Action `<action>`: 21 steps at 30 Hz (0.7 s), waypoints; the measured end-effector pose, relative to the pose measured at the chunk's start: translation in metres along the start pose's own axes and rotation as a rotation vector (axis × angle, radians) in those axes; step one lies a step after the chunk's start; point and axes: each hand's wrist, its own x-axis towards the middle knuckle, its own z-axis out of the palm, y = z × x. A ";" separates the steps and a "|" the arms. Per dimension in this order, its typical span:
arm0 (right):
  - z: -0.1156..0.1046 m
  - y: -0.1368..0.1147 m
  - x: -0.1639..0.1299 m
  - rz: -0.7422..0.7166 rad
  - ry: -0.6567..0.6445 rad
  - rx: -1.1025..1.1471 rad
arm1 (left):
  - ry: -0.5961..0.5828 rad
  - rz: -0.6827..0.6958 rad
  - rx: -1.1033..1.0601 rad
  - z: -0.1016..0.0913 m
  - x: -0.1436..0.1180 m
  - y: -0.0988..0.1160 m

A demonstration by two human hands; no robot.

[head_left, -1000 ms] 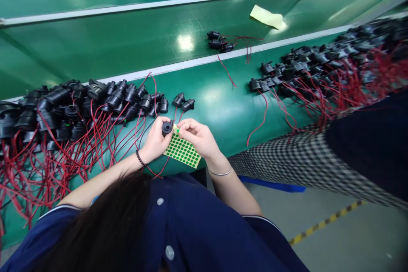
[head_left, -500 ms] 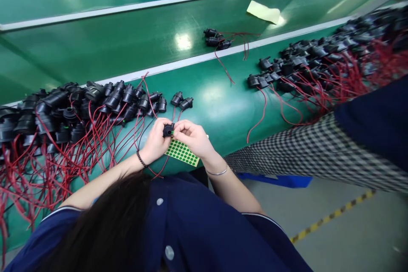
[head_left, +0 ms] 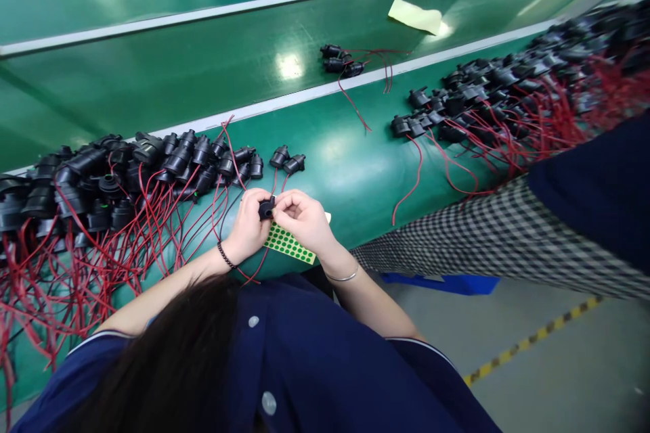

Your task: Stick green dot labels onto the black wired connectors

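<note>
My left hand (head_left: 251, 220) is closed around a small black plastic part with a round opening (head_left: 266, 209). The thumb and forefinger of my right hand (head_left: 303, 218) are pinched together against that part's right side; whatever lies between the fingertips is hidden. Under my hands lies a pale yellow sheet of green dot stickers (head_left: 290, 243), partly covered by them. Two black parts with red wires (head_left: 287, 160) lie on the green bench just beyond my fingers.
A big heap of black parts with tangled red wires (head_left: 126, 183) covers the left side. Another heap (head_left: 487, 98) lies to the right, near a person in a checked sleeve (head_left: 457, 237). Several black parts (head_left: 342, 61) and a yellow paper (head_left: 415, 16) lie farther back.
The green spot at my right fingertips half a second ago no longer shows. Right fingers have shifted slightly against the black part; my left hand keeps its hold. The view has moved slightly.
</note>
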 end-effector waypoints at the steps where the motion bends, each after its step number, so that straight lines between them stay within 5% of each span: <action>1: 0.001 0.000 0.000 0.017 0.005 0.015 | 0.003 0.001 0.001 0.000 0.000 0.001; 21: 0.007 -0.007 0.003 0.092 -0.086 0.179 | 0.085 -0.036 -0.090 0.001 -0.002 0.005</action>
